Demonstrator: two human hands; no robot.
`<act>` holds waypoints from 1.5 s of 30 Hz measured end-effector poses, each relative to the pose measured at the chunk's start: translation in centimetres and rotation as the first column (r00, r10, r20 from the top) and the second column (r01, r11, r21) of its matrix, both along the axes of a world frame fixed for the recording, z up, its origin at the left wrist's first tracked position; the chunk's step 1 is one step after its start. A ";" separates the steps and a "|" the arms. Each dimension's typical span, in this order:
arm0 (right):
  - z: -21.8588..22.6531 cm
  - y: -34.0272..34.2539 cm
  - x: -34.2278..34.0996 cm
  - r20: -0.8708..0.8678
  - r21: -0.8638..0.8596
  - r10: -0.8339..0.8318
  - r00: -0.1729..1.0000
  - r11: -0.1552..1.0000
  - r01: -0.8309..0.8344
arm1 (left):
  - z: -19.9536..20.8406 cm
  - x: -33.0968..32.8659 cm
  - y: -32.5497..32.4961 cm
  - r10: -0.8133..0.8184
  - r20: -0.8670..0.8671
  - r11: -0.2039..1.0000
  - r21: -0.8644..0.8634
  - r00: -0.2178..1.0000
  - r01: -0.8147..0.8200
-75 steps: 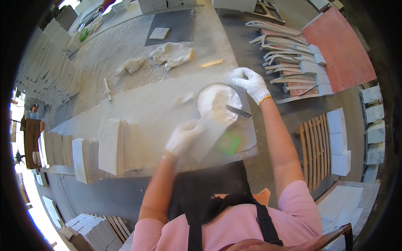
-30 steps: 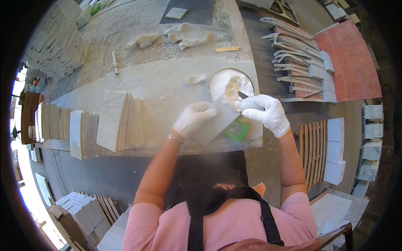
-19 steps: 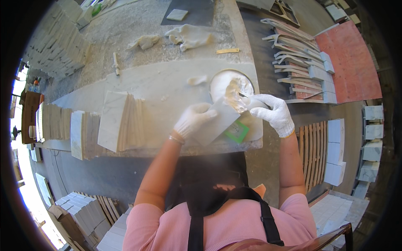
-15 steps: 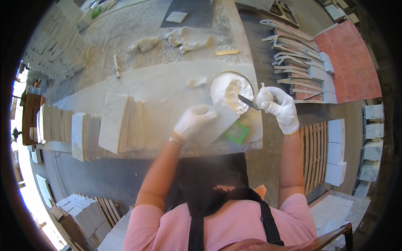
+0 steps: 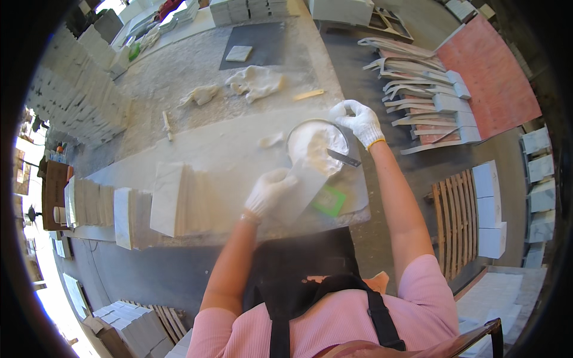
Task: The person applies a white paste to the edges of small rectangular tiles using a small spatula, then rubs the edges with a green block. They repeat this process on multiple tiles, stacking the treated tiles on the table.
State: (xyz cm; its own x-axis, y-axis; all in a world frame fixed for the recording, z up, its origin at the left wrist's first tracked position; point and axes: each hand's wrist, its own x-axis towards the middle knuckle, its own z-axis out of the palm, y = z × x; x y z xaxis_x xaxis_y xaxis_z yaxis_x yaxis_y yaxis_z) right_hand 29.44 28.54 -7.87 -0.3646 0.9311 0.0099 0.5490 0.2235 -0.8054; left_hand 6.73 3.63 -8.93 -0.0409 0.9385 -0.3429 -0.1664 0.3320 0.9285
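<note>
My left hand (image 5: 271, 190), in a white knit glove, is closed on a pale rectangular tile (image 5: 305, 186). The tile is tilted, its far corner by the near rim of a round bowl (image 5: 290, 134) of white paste (image 5: 307, 140). A dark flat-bladed putty knife (image 5: 344, 157) lies across the bowl's right side, out of both hands. My right hand (image 5: 359, 122), gloved too, is beyond the bowl's right rim with thumb and fingers curled together. Whatever is between its fingertips is hidden. A green packet (image 5: 329, 200) lies beside the tile.
Upright tile stacks (image 5: 170, 200) line the table's left front. Crumpled gloves (image 5: 256, 82), a yellow strip (image 5: 308, 95) and a white stick-like tool (image 5: 167, 126) lie farther back. Right of the table are a rack with straps (image 5: 418, 95) and a wooden pallet (image 5: 455, 224).
My right hand has moved away and left, to the bowl's far right side. The small white bulb-shaped bottle it held no longer shows. My left hand keeps the tile; the view has shifted.
</note>
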 end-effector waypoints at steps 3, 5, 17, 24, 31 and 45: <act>-0.2 0.3 -0.6 0.051 -0.116 0.025 0.998 0.993 -0.019 | 0.4 0.1 -0.1 0.001 -0.035 1.000 -0.001 0.999 -0.001; 0.5 -0.3 -0.4 0.041 -0.047 -0.019 0.999 0.999 0.021 | 0.5 0.1 -0.2 -0.001 -0.034 1.000 -0.007 0.999 0.001; 5.7 -13.4 3.9 0.355 0.102 0.020 0.935 0.993 -0.060 | 0.8 0.1 -0.2 -0.016 -0.011 1.000 -0.022 1.000 0.016; 5.5 -12.6 3.7 0.180 0.223 0.020 0.983 0.973 -0.060 | 0.1 0.1 0.0 0.016 0.017 1.000 -0.006 1.000 -0.016; 6.4 -11.8 3.3 0.021 -0.108 0.035 0.999 0.994 -0.032 | -0.5 -0.1 0.0 -0.009 -0.013 1.000 -0.015 1.000 0.009; 6.0 -12.4 3.2 -0.155 -0.279 0.069 0.986 0.954 -0.110 | -0.3 -0.1 0.0 0.000 -0.004 1.000 -0.027 1.000 0.000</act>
